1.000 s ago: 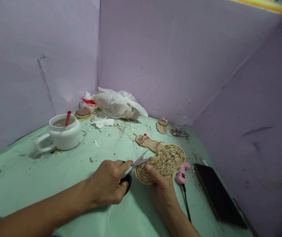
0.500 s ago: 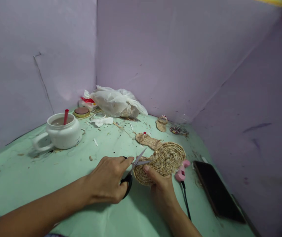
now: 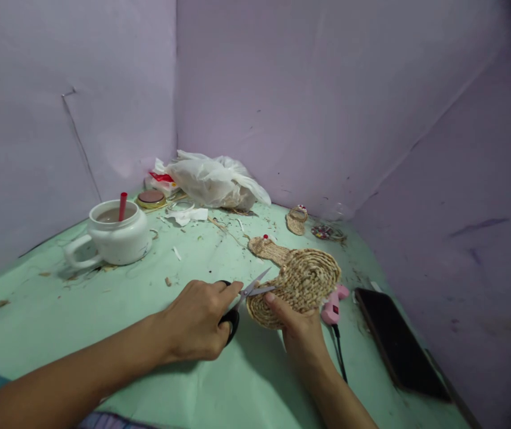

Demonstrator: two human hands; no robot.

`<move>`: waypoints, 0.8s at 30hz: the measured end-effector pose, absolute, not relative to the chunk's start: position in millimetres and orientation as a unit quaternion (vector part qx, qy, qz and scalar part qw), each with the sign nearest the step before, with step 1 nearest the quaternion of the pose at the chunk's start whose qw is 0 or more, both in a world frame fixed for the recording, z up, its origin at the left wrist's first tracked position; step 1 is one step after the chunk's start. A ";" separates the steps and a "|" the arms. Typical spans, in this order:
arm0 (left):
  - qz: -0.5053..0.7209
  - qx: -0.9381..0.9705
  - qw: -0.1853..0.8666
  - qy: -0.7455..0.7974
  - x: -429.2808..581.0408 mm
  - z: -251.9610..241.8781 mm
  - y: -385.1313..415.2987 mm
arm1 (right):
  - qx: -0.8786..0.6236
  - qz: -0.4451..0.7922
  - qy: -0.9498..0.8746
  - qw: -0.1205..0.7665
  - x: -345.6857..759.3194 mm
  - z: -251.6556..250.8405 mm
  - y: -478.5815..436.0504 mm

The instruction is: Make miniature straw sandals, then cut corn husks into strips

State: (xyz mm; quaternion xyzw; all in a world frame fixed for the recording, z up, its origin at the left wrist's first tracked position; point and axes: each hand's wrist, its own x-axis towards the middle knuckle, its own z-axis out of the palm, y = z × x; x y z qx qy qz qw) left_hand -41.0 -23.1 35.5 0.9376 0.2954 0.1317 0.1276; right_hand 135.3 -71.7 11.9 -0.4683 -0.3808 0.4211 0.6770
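My left hand (image 3: 201, 319) is closed around the black handles of a pair of scissors (image 3: 250, 291), whose blades are spread apart. The blades lie against the edge of a woven straw slipper sole (image 3: 306, 280), where it narrows. My right hand (image 3: 300, 333) grips this sole from below, thumb on top at its smaller rounded end. Just behind it on the table is a smaller woven straw piece (image 3: 268, 250) with a red bead, partly hidden by the sole. A pink glue gun (image 3: 333, 305) with a black cord lies right of my right hand.
On the green table (image 3: 116, 322) stands a white mug (image 3: 121, 241) with a red stick, at left. A white plastic bag (image 3: 214, 182) and a round tin (image 3: 151, 198) sit at the back. A small woven slipper (image 3: 297, 220) lies back right, a black phone (image 3: 400, 342) at right. Straw scraps are scattered about.
The camera view has shifted slightly, so most things appear a little right and higher. Both hands keep their grips, and the scissors stay spread at the sole's edge.
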 end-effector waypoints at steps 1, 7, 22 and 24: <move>0.136 0.938 0.132 0.292 -41.2 34.6 -23.3 | -0.468 0.419 -0.379 0.679 135.8 11.3 -71.8; 0.114 0.941 0.156 0.278 -41.8 37.3 -23.7 | -0.467 0.433 -0.375 0.673 139.8 7.2 -72.4; 0.124 0.943 0.137 0.276 -40.8 35.0 -20.3 | -0.491 0.385 -0.391 0.676 136.2 6.6 -74.8; 0.126 0.942 0.151 0.271 -40.8 34.5 -20.2 | -0.491 0.394 -0.373 0.682 135.5 7.0 -74.7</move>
